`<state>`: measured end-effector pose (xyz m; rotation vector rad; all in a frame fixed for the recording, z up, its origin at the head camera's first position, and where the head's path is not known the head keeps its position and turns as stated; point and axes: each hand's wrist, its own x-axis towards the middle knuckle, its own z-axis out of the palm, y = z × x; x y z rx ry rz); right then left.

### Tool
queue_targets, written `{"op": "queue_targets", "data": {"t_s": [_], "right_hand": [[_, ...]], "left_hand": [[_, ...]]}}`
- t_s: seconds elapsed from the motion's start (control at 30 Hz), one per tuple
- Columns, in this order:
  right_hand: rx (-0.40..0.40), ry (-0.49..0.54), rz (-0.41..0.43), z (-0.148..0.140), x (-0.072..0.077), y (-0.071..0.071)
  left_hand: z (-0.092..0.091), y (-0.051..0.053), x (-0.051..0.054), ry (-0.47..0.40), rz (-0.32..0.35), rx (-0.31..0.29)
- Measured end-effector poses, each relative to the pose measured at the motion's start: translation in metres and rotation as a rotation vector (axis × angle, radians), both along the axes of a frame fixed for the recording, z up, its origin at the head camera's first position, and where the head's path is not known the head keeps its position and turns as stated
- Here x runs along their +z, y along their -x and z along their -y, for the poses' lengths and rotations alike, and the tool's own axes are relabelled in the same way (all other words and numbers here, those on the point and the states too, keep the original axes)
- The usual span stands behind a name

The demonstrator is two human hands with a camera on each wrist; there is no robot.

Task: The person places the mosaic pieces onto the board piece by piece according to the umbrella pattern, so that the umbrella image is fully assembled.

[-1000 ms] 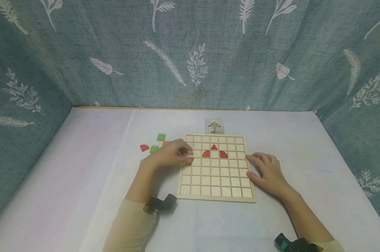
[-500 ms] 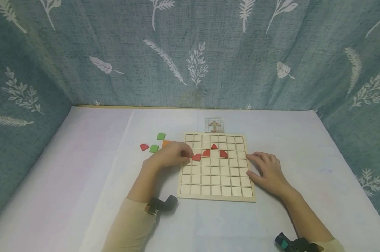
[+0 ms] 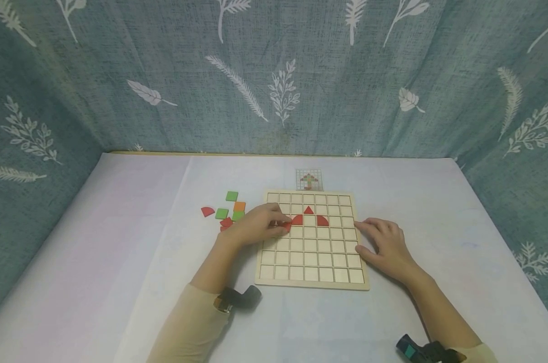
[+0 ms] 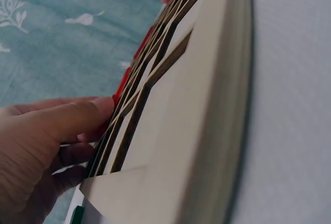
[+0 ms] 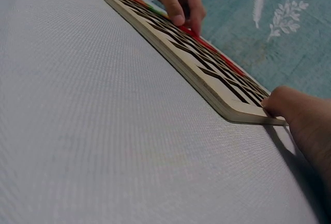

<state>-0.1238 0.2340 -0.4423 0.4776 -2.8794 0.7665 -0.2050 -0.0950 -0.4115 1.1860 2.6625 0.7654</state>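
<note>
My left hand (image 3: 258, 224) reaches over the left part of the wooden grid board (image 3: 311, 285), thumb and fingers pinching a red piece (image 3: 287, 227) just left of a red quarter-circle (image 3: 297, 220). A red triangle (image 3: 308, 210) and another red quarter-circle (image 3: 322, 221) lie in cells nearby. The left wrist view shows the thumb of that hand (image 4: 51, 136) against the red piece's edge. My right hand (image 3: 385, 247) touches the board's right edge with thumb and fingertips; in the right wrist view its thumb (image 5: 289, 105) rests at the board's corner.
Left of the board lie green squares (image 3: 231, 196), an orange square (image 3: 239, 206), a red quarter-circle (image 3: 208, 212) and more red pieces (image 3: 226, 222) partly behind the left hand. A small pattern card (image 3: 309, 179) lies beyond the board's far edge.
My left hand has moved right across the board, carrying the red piece up beside the left quarter-circle. More loose pieces show behind it. The right hand has stayed at the board's edge.
</note>
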Motion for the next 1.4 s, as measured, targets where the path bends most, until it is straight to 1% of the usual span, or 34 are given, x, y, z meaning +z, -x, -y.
{"op": "queue_targets", "data": {"t_s": [0.13, 0.23, 0.3, 0.4, 0.47, 0.57, 0.67, 0.8, 0.83, 0.9, 1.0, 1.1, 1.17, 1.4], "right_hand": [[0.006, 0.002, -0.015, -0.001, -0.001, 0.0], [0.01, 0.005, -0.029, -0.001, -0.002, 0.0], [0.013, 0.007, -0.032, -0.002, -0.003, 0.001], [0.014, 0.011, -0.028, -0.002, -0.003, 0.001], [0.014, 0.014, -0.021, -0.002, -0.003, 0.001], [0.014, 0.019, -0.015, -0.002, -0.002, 0.001], [0.017, 0.023, -0.018, -0.001, -0.002, 0.0], [0.018, 0.025, -0.023, -0.001, -0.001, 0.0], [0.017, 0.022, -0.023, -0.001, -0.001, 0.0], [0.014, 0.021, -0.019, -0.002, -0.001, -0.001], [0.012, 0.017, -0.015, -0.001, -0.001, -0.001], [0.014, 0.019, -0.018, -0.001, -0.001, -0.001], [0.016, 0.016, -0.024, -0.001, -0.001, -0.001], [0.012, 0.012, -0.014, 0.0, 0.0, 0.0]], "left_hand": [[-0.002, -0.001, 0.003, -0.007, 0.045, 0.004], [-0.004, -0.003, 0.007, 0.022, 0.064, 0.001], [-0.005, -0.005, 0.011, 0.055, 0.066, -0.009], [-0.006, -0.007, 0.016, 0.092, 0.051, -0.028], [-0.006, -0.008, 0.018, 0.098, 0.054, -0.024], [-0.003, -0.007, 0.018, 0.076, 0.087, -0.01], [0.004, -0.004, 0.02, 0.043, 0.181, 0.023], [0.019, -0.003, 0.026, 0.001, 0.359, 0.068], [0.023, -0.003, 0.028, -0.009, 0.395, 0.07], [0.031, -0.003, 0.031, -0.035, 0.456, 0.074], [0.043, -0.003, 0.036, -0.076, 0.527, 0.109], [0.055, -0.003, 0.039, -0.104, 0.583, 0.163], [0.063, -0.003, 0.04, -0.129, 0.604, 0.191], [0.091, -0.002, 0.04, -0.203, 0.622, 0.268]]}}
